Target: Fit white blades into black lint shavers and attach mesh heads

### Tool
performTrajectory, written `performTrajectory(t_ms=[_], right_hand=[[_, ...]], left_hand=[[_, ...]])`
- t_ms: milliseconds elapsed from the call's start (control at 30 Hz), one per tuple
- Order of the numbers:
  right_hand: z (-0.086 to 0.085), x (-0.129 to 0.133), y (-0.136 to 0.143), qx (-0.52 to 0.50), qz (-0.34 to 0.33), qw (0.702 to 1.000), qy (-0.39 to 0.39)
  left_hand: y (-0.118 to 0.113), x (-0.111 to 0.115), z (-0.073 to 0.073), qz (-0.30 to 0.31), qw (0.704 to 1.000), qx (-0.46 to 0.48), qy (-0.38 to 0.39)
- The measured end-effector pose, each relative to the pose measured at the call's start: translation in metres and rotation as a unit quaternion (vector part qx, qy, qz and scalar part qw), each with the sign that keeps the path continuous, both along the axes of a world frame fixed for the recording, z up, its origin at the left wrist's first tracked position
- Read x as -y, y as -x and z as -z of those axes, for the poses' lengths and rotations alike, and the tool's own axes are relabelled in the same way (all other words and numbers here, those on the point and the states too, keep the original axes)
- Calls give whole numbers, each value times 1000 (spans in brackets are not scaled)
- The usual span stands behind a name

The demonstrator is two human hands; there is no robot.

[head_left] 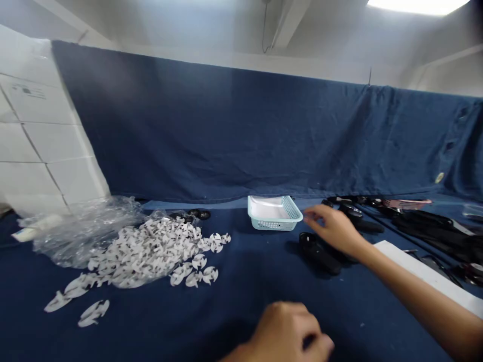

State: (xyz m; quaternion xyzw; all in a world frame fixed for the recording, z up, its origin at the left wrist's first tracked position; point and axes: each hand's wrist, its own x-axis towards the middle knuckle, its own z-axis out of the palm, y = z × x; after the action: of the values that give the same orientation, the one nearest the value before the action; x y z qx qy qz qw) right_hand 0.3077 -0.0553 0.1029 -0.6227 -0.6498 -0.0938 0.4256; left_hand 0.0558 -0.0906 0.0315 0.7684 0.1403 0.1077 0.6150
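My right hand (334, 229) reaches from the right over the blue cloth, its fingers bent and apart beside the right edge of a light blue basket (274, 223); nothing shows between them. Just below it lie black handle-like objects (320, 254), partly covered by the hand. My left hand (285, 332) is low in the middle, blurred, with its fingers curled; what it holds, if anything, is hidden. A white sheet lies inside the basket. To the left spreads a pile of small white plastic pieces (151, 251), several of them loose around its edge.
Clear plastic wrap (86, 231) lies behind the pile, near white boxes (56, 136). Small black round parts (199, 213) sit at the pile's back edge. A white board (426, 274) and black tools (426, 229) lie on the right. A blue curtain (245, 125) hangs behind.
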Motion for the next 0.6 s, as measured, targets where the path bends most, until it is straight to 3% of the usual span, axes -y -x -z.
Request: performTrajectory(t_ms=[67, 133, 200, 333, 467, 600], right_hand=[[37, 2, -12, 52, 2, 997, 61], [69, -2, -21, 174, 53, 975, 130], [91, -9, -27, 230, 94, 954, 167], [110, -18, -29, 226, 94, 948, 202], [111, -16, -24, 195, 74, 957, 200], [107, -11, -8, 149, 35, 967, 203]], left_hand=[[-4, -29, 5, -109, 984, -2, -144], [-5, -50, 12, -174, 949, -20, -263], [-4, -63, 19, -201, 931, -29, -303], [-1, -73, 25, -245, 940, -24, -235], [-3, -76, 27, -266, 955, -26, -125], [-5, -78, 33, -266, 959, -27, -94]])
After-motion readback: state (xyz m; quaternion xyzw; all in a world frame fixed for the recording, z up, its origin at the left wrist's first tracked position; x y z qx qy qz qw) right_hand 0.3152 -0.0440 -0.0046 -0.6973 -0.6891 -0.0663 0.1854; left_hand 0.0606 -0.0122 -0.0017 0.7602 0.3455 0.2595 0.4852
